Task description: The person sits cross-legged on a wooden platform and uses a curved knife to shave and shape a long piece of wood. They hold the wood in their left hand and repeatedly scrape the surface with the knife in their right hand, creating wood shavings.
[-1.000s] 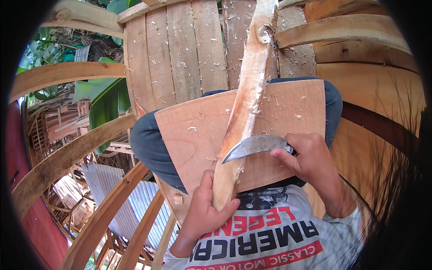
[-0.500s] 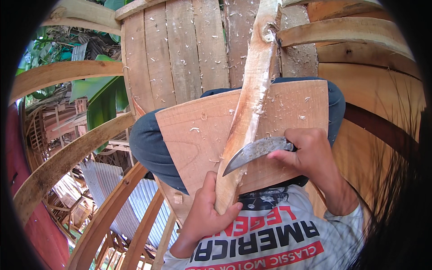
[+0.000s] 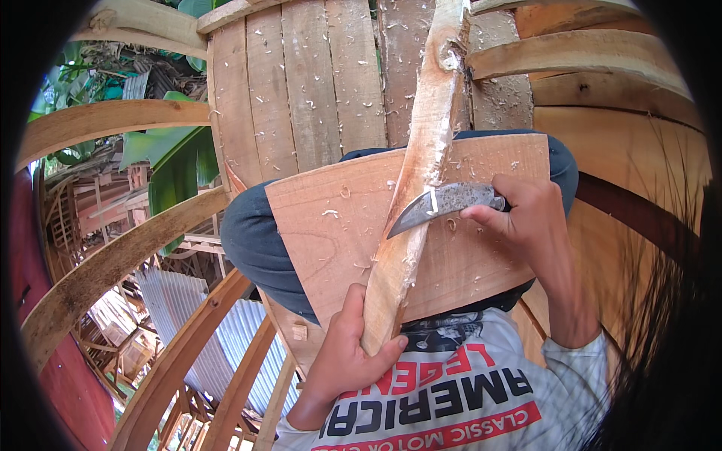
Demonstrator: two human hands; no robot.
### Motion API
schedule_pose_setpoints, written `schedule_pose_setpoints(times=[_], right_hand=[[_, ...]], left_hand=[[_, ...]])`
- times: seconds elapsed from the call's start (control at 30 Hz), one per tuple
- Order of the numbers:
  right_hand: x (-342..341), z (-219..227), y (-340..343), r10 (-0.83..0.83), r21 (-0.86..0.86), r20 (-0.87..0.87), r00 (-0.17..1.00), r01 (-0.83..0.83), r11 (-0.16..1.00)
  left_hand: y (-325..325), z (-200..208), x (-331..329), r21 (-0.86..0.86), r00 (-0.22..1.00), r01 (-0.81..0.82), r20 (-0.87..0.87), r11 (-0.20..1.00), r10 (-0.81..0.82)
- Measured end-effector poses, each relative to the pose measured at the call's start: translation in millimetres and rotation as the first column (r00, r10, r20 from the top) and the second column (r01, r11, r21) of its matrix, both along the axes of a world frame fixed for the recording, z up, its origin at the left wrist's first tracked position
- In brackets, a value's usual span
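Note:
My left hand [image 3: 352,352] is closed round the near end of a long, rough piece of wood [image 3: 423,154], which slants up and away from me across my lap. In my right hand [image 3: 526,218] is a knife [image 3: 444,204] with a curved, grey, stained blade. Its handle is mostly hidden in my fingers. The blade lies across the wood, tip pointing left, and a pale curl of wood shaving [image 3: 433,200] sits on it. Under the wood, a flat wooden board [image 3: 323,248] rests over my crossed legs, with a few shavings on it.
Plank flooring [image 3: 308,83] strewn with shavings lies ahead. Curved wooden ribs [image 3: 120,120] rise on the left, and others [image 3: 579,56] on the right. Beyond the left ribs are corrugated metal sheets [image 3: 177,308] and a large green leaf [image 3: 177,165]. A small wood block [image 3: 300,331] lies near my left knee.
My right hand has moved the knife forward along the wood, away from my left hand. A pale shaving now shows on the blade. My left hand keeps its grip.

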State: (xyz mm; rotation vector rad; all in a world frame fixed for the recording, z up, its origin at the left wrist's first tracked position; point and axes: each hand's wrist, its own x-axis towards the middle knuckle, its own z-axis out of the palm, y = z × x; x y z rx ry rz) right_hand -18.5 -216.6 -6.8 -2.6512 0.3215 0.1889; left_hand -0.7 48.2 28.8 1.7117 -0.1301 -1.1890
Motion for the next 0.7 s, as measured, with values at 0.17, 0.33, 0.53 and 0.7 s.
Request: schedule_pose_setpoints(times=[0.17, 0.33, 0.53, 0.7], right_hand=[[3, -3, 0, -0.009, 0.016, -0.004, 1.0, 0.009, 1.0], [-7, 12, 12, -0.065, 0.231, -0.155, 0.986, 0.1, 0.968], [-31, 29, -10, 0.354, 0.89, -0.327, 0.876, 0.159, 0.428], [-37, 23, -11, 0.329, 0.876, -0.48, 0.813, 0.463, 0.136]], left_hand=[[1, -4, -2, -0.017, 1.0, -0.02, -0.011, 1.0, 0.02], [6, -10, -6, -0.074, 0.987, -0.119, -0.119, 0.99, 0.11], [16, -15, -9, -0.132, 0.903, -0.31, -0.351, 0.941, 0.248], [12, -12, -8, -0.126, 0.905, -0.301, -0.351, 0.945, 0.242]])
